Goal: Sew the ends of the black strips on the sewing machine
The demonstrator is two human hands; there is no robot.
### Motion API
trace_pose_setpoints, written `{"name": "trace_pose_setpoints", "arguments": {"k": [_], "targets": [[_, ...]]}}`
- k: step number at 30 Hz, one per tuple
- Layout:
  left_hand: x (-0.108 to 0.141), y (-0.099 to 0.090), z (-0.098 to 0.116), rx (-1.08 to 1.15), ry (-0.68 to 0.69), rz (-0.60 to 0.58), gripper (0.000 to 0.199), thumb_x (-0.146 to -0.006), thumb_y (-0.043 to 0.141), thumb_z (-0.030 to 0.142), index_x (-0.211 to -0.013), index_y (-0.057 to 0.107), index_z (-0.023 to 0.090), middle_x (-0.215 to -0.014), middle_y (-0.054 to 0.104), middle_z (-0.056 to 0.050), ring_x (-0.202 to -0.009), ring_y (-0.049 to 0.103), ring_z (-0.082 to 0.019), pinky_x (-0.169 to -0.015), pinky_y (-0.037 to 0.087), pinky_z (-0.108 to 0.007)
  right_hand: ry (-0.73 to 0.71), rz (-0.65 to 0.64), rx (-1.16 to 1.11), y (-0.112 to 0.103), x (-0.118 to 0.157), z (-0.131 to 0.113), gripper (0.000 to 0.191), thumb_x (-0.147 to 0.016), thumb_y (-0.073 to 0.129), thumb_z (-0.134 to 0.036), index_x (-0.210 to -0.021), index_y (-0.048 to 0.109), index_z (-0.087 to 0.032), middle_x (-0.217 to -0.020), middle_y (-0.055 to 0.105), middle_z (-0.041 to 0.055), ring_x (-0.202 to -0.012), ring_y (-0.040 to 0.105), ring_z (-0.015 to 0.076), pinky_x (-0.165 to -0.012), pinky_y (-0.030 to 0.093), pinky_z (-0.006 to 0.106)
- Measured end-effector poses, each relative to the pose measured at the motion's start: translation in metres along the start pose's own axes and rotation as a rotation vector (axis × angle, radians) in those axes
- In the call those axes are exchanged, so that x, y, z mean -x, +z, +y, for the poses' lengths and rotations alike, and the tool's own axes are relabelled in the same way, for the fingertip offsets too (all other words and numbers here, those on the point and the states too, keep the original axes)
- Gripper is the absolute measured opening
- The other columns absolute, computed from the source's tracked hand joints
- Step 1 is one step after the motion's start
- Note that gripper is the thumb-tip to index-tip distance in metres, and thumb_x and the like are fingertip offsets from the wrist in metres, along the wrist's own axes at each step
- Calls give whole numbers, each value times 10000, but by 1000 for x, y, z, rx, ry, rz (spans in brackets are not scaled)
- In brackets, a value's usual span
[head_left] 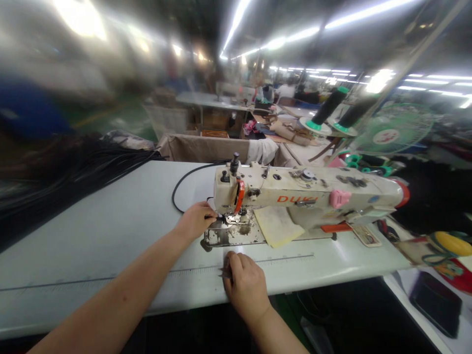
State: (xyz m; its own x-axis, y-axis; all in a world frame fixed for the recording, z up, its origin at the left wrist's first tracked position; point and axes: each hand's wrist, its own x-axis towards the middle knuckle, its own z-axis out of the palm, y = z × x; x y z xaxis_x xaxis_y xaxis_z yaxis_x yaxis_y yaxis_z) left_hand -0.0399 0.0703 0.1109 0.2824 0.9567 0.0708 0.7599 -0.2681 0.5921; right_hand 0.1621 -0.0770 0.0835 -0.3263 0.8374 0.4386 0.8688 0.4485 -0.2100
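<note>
A white sewing machine (273, 189) stands on a pale table (129, 216). At its needle end, my left hand (195, 220) is closed on a black cord (176, 189), which loops behind the hand and around the machine's left end. My right hand (246, 282) rests near the table's front edge, closed around a small dark pointed tool, mostly hidden by the fingers. A printed ruler line (191, 271) runs along the table beside it. A yellowish paper (278, 226) lies on the machine bed, right of the needle area.
Many black strips (84, 172) lie at the far left. Behind the table is a fabric-lined bin (210, 146). Thread cones (330, 109) and a green fan (396, 129) stand at the back right. A dark phone-like object (436, 302) lies at the lower right.
</note>
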Motion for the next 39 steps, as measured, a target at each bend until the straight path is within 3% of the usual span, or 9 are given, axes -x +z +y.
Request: {"name": "trace_pose_setpoints", "arguments": {"k": [4, 16, 21, 27, 32, 34, 37, 39], "targets": [[11, 0, 8, 20, -95, -50, 133, -829, 708, 253, -897, 823, 242, -928, 752, -17, -817, 712, -174, -796, 555, -268, 4, -6, -11, 0, 0, 0, 360, -791, 573, -79, -1137, 574, -179, -837, 636, 38, -772, 569, 221, -680, 427, 332], [35, 11, 38, 58, -268, -111, 287, -794, 765, 214, -1081, 775, 214, -1073, 750, -47, -945, 733, -208, -846, 555, -296, -2, 29, -73, 0, 0, 0, 346, -804, 539, -83, -1137, 585, -161, -826, 633, 50, -751, 574, 230, -666, 435, 339], [49, 31, 55, 81, -238, -91, 334, -840, 750, 261, -1159, 722, 168, -1153, 677, -88, -910, 717, -189, -863, 552, -286, 78, 106, -316, -5, 1, 5, 230, -925, 468, -120, -1100, 604, -180, -825, 649, 44, -756, 615, 210, -687, 459, 319], [63, 41, 78, 13, -291, -162, 656, -870, 696, 260, -1460, 481, 70, -1273, 604, -163, -1045, 709, -242, -910, 554, -296, 264, 158, -633, -12, -6, 11, 178, -987, 488, -175, -1019, 658, -219, -875, 705, 26, -783, 659, 173, -728, 504, 276], [78, 30, 85, -54, -198, -261, 527, -863, 634, 181, -1378, 545, 120, -1305, 612, -163, -1102, 692, -253, -981, 531, -331, 314, 153, -690, -15, -16, 16, 208, -966, 537, -169, -1046, 722, -224, -958, 721, 46, -916, 682, 188, -834, 539, 297], [87, 24, 86, -99, -111, -295, 470, -861, 599, 144, -1330, 584, 133, -1244, 654, -146, -1123, 679, -259, -1013, 513, -354, 266, 110, -701, -18, -18, 16, 366, -891, 540, -72, -1164, 721, -237, -1063, 700, 59, -985, 672, 191, -880, 547, 311], [99, 16, 86, -191, -59, -279, 391, -901, 521, 124, -1276, 627, 151, -1177, 697, -128, -1104, 679, -271, -997, 517, -398, 203, 6, -698, -22, -19, 12, 589, -793, 555, 5, -1289, 683, -285, -1304, 619, 72, -1066, 655, 190, -952, 546, 340], [106, 12, 87, -241, -28, -233, 340, -911, 500, 112, -1203, 662, 175, -1144, 713, -112, -1074, 685, -269, -971, 527, -410, 199, -37, -680, -25, -19, 10, 511, -797, 617, -26, -1221, 709, -294, -1362, 579, 70, -1017, 658, 187, -955, 548, 361]]}}
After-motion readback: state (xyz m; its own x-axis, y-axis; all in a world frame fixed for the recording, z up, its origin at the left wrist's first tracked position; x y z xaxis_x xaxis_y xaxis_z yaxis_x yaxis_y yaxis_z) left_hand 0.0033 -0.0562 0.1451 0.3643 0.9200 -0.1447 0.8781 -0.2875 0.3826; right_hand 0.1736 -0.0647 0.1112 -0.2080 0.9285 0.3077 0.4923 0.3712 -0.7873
